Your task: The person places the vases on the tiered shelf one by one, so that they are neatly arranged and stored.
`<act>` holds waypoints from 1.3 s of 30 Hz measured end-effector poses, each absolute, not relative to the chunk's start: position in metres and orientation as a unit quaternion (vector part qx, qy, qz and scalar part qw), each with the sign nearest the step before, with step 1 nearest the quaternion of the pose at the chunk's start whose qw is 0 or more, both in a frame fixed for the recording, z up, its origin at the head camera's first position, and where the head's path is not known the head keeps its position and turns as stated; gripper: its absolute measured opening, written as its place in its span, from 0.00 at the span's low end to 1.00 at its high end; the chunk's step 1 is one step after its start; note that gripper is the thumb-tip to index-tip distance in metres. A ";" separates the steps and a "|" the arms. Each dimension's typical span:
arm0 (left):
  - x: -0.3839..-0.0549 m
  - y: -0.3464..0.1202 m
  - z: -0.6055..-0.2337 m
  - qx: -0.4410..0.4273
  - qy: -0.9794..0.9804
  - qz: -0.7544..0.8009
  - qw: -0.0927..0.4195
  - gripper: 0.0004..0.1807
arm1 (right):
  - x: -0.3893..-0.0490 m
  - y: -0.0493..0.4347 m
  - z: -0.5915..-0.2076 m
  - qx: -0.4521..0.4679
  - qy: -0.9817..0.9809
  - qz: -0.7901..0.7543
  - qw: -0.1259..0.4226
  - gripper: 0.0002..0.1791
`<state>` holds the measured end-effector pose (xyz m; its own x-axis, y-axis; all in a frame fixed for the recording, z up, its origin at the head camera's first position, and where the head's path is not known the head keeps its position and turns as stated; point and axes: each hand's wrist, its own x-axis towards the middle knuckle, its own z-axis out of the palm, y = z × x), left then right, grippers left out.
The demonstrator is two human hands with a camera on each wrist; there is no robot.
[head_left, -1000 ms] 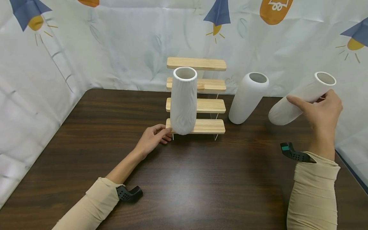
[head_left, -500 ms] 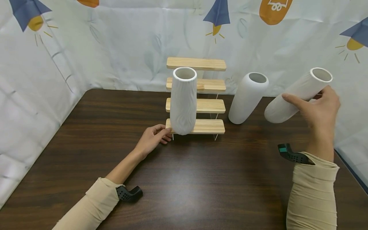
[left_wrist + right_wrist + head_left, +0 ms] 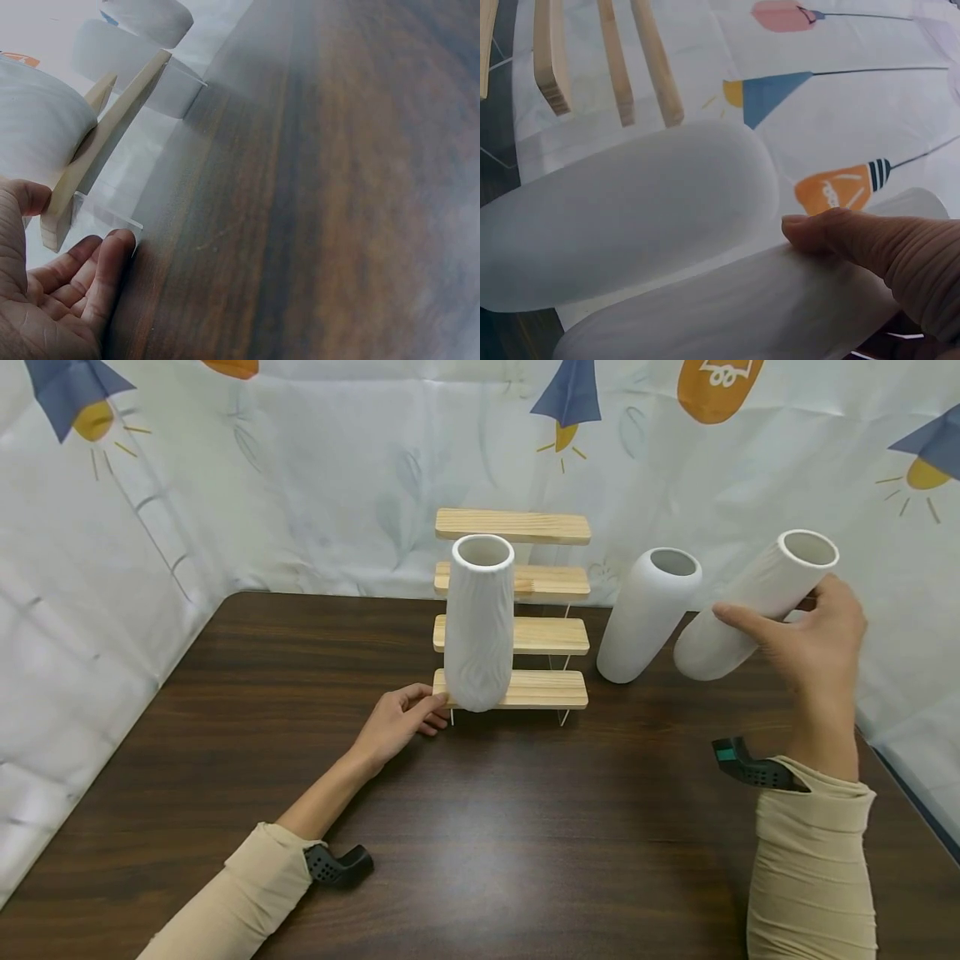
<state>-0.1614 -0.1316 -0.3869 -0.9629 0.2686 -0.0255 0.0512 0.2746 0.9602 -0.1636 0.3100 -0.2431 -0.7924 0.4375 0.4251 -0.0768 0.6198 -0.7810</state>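
A stepped display shelf (image 3: 547, 689) with wooden boards and clear supports stands at the back middle of the table. One ribbed white vase (image 3: 480, 627) is upright on its lowest board. My left hand (image 3: 393, 722) holds that board's left end, thumb on the board and fingers lower, beside the clear support (image 3: 105, 214). At the right, my right hand (image 3: 817, 635) grips a second ribbed white vase (image 3: 757, 597), tilted with its mouth to the upper right. Its thumb lies along the near side; the other fingers are mostly hidden behind. A smooth white vase (image 3: 645, 614) stands between shelf and held vase.
The dark wood-grain table (image 3: 480, 843) extends in front of the shelf. Behind it hangs a pale patterned curtain (image 3: 330, 477) with printed lamps. The smooth vase is close beside the held one in the right wrist view.
My right hand has moved left with the held vase, bringing it nearer the smooth vase and tilting it somewhat more upright. The left hand and the shelf have stayed put.
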 end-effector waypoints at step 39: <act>-0.161 -0.131 -0.386 0.098 0.790 0.599 0.092 0.20 | -0.152 0.293 -0.228 -0.073 -0.851 0.431 0.292 0.30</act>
<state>-0.1615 -0.1308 -0.3865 -0.9641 0.2642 -0.0275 0.0449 0.2642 0.9634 -0.1522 0.2932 -0.2285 -0.8183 0.3758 0.4348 -0.1281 0.6183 -0.7755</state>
